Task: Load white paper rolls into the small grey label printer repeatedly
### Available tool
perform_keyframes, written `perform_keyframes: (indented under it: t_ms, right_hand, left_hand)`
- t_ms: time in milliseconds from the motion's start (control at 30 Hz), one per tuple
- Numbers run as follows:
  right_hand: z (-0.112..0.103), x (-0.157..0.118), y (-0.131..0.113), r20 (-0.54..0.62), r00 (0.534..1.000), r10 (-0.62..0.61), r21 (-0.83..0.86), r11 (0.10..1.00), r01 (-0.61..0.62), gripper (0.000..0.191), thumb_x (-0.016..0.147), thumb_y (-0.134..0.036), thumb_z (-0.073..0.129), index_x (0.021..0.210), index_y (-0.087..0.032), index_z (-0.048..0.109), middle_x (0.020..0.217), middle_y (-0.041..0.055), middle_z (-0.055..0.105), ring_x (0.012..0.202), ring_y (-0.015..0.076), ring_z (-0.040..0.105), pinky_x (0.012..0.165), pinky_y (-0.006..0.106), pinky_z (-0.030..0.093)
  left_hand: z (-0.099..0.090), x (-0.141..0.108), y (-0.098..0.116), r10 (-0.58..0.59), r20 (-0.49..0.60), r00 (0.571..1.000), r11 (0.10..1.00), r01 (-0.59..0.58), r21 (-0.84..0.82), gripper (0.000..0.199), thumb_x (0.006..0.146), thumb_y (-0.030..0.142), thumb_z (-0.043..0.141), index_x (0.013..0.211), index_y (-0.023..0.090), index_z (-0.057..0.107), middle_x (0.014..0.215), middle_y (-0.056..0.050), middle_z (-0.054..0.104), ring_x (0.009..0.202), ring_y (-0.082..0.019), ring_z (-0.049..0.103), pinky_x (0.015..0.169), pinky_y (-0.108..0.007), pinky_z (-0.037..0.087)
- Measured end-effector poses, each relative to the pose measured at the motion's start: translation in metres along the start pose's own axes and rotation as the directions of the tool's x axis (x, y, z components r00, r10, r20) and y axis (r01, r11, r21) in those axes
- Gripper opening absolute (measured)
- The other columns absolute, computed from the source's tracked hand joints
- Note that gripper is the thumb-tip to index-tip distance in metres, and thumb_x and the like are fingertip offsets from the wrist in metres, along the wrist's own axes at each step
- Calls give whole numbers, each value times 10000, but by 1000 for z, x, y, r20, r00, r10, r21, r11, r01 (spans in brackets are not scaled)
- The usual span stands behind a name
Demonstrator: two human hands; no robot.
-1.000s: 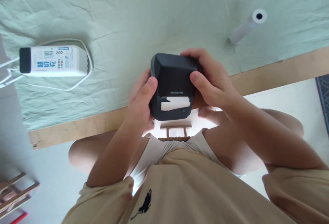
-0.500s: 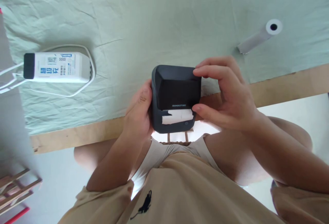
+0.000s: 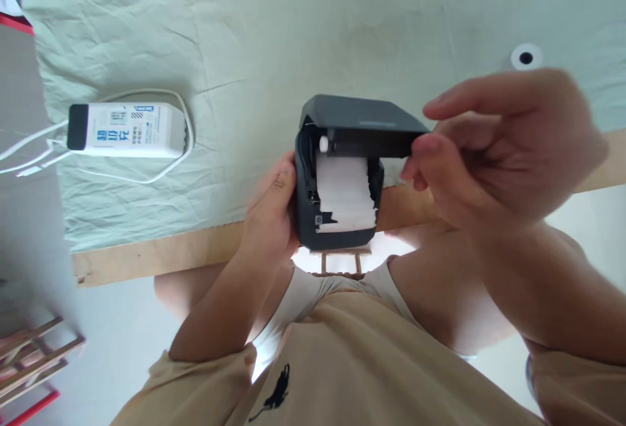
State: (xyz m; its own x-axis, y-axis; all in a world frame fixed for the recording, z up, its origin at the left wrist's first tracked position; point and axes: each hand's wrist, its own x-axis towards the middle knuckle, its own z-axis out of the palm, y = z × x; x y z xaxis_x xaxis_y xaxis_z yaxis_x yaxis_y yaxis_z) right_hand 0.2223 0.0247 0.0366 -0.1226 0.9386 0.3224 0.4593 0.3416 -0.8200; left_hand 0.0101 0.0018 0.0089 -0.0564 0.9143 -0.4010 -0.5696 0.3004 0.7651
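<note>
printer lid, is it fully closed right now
No, the lid is raised at the right hand's fingertips, showing white paper inside the printer.

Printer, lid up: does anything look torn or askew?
Yes, the paper in the printer. Its edge is ragged and notched near the front left, where I'd expect a straight one; it may be torn.
</note>
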Motion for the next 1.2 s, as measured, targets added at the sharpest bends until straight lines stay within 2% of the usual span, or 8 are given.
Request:
perform_keyframes:
  t_ms: [133, 267, 400, 600, 767, 867, 1067, 1200]
  right_hand:
    - [12, 7, -10, -244, 968, -57, -4, 998, 58, 198, 1025, -440, 785, 910, -329, 668, 876, -16, 798, 635, 187, 691, 516, 407, 461]
    - [17, 14, -8, 27, 972, -235, -260, 937, 234, 112, 1007, -240, 708, 921, -309, 686, 845, -62, 792, 602, 138, 625, 518, 358, 379]
    - [13, 14, -4, 284, 944, -167, -386, 881, 272, 114, 1026, -346, 664, 1017, -300, 768, 681, -26, 671, 550, 147, 506, 515, 341, 259]
    - [0, 18, -18, 421, 906, -40, -335, 921, 197, 318, 868, -191, 742, 1164, -303, 769, 819, -48, 755, 556, 110, 492, 540, 317, 301]
    - [-21, 34, -15, 63, 993, 105, 170, 979, -114, 319, 763, -247, 845, 1072, -289, 777, 991, -13, 765, 598, 116, 579, 476, 323, 395]
    - [-17, 44, 10, -91, 954, 287, 379, 896, -234, 331, 758, -368, 803, 1061, -287, 697, 853, -25, 669, 533, 125, 529, 444, 308, 312]
    - [-2, 36, 48, -170, 972, 160, 110, 984, -142, 356, 833, -435, 855, 882, -277, 540, 728, -48, 596, 527, 128, 525, 520, 337, 417]
    - [-15, 27, 56, -71, 995, -68, -316, 948, 42, 342, 976, -563, 795, 961, -262, 632, 933, 44, 736, 879, 234, 720, 850, 446, 580]
  left_hand:
    - [1, -3, 1, 24, -15, 1000, 999, -24, -24, 325, 1107, 419, 728, 915, 200, 871, 832, 5, 812, 720, -108, 758, 650, -178, 603]
    - [0, -5, 9, -18, 179, 984, 996, 2, 92, 257, 1024, 450, 833, 1111, 211, 873, 902, -35, 834, 942, -232, 855, 786, -280, 691]
    - [-4, -6, 15, -59, 221, 974, 984, 19, 180, 278, 1014, 463, 867, 1130, 211, 849, 1026, -60, 851, 1118, -282, 858, 910, -322, 710]
    - [-14, 0, 4, 14, 300, 954, 995, -44, 93, 272, 1047, 406, 837, 1241, 217, 864, 957, -20, 846, 919, -178, 852, 668, -182, 638]
    - [-11, -2, 4, 5, 284, 959, 999, -20, 47, 202, 1094, 378, 765, 1158, 223, 878, 879, -16, 822, 882, -179, 855, 647, -178, 630]
    - [-7, -5, 8, -22, 212, 977, 996, 4, 85, 217, 1076, 403, 783, 1133, 211, 865, 892, -23, 828, 861, -206, 860, 699, -235, 681]
    - [-9, -3, 7, -53, 218, 975, 994, 31, 104, 298, 1021, 469, 846, 1170, 213, 820, 859, -20, 809, 843, -223, 858, 623, -237, 660]
    - [-14, -3, 3, -37, 222, 974, 995, 15, 101, 298, 1039, 472, 820, 1191, 217, 806, 887, -25, 819, 835, -228, 858, 708, -290, 710]
